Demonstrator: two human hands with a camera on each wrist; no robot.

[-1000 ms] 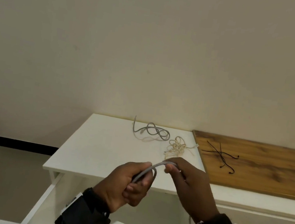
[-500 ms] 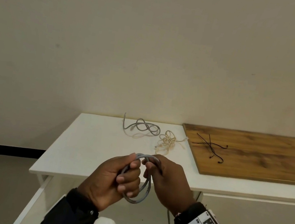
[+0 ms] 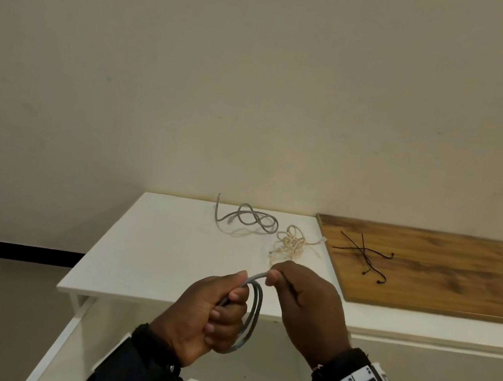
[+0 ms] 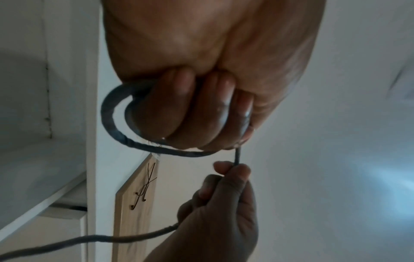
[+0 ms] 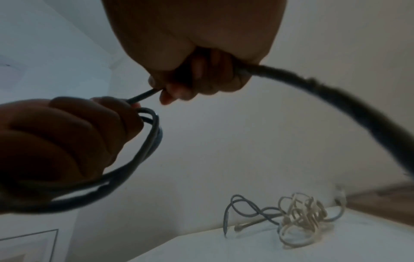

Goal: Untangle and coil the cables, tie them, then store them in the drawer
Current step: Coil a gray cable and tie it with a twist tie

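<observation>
Held cable: a grey cable [image 3: 254,313] is wound into a few loops in front of the white table's near edge, held in the air between both hands.
Left hand: the left hand [image 3: 209,317] has its fingers curled round the bundled loops, thumb on top.
Right hand: the right hand [image 3: 302,301] pinches the free run of the same cable between thumb and forefinger, just beside the left thumb; the cable's tail passes through its fist and hangs out behind.
Other cables: a loose grey cable [image 3: 249,219] and a tangled cream cable [image 3: 291,244] lie side by side near the table's back edge.
Ties: thin black ties [image 3: 367,255] lie crossed on a wooden board [image 3: 457,277] to the right.
Table: the white table [image 3: 153,257] stands against a plain wall.
Drawer: an open white drawer [image 3: 61,341] shows below the hands.
</observation>
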